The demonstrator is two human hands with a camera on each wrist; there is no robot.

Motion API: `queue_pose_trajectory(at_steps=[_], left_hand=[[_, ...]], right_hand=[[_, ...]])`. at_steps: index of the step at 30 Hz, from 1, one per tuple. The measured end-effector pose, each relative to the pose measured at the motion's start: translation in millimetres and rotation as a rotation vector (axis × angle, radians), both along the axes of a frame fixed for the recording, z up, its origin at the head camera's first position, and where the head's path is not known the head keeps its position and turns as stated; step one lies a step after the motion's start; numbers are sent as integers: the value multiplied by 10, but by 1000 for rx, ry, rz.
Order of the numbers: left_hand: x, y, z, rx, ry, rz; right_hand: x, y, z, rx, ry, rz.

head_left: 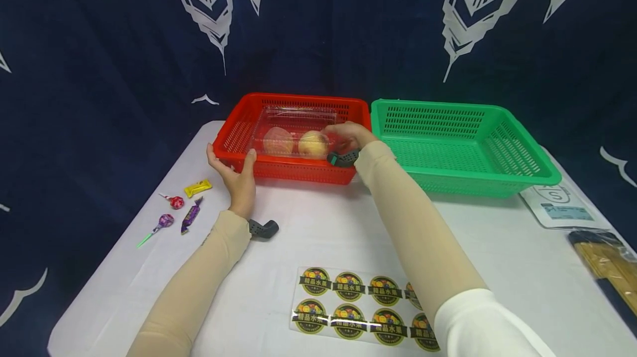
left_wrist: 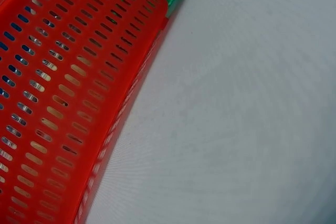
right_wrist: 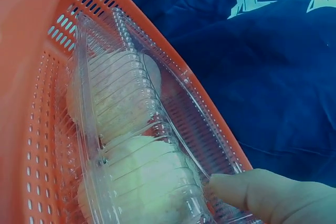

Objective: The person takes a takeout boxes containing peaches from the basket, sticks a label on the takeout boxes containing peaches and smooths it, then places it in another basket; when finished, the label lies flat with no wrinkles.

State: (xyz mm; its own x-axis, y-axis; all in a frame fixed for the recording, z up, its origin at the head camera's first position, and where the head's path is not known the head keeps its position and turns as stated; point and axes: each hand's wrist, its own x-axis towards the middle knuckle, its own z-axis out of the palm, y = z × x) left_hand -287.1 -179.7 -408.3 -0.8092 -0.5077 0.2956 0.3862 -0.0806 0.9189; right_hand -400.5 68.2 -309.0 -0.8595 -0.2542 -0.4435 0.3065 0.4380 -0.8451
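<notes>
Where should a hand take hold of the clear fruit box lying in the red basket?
Probably at the right short end of the clear fruit box, coming from above over the rim of the red basket. The basket walls block a sideways approach, and the ribbed lid bulges over the two fruits. The right hand already touches that end, where the flat rim gives fingers an edge to pinch.

Two baskets stand on the worktop: one red basket and one green basket. One clear clamshell box holds two peaches. Two lollipops, two wrapped candies, one sticker sheet and two packets lie around.
</notes>
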Motion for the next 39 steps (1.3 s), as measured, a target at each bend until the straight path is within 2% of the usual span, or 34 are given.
queue_pose_trajectory(at_steps=[7,17,26,31,39], left_hand=[[9,7,4,-4,-5,-8],[5,-7,-5,-5,-2,2],[4,-4,4,-9,-3,8],[5,10,-2,-7,-13,6],[6,9,-8,-14,-25,4]], right_hand=[[12,-11,3,8,12,-15],[20,17,-20,80,130,20],[36,-2,-24,-105,142,13],[49,-3,-36,-132,160,23],[23,14,-76,-159,270,81]])
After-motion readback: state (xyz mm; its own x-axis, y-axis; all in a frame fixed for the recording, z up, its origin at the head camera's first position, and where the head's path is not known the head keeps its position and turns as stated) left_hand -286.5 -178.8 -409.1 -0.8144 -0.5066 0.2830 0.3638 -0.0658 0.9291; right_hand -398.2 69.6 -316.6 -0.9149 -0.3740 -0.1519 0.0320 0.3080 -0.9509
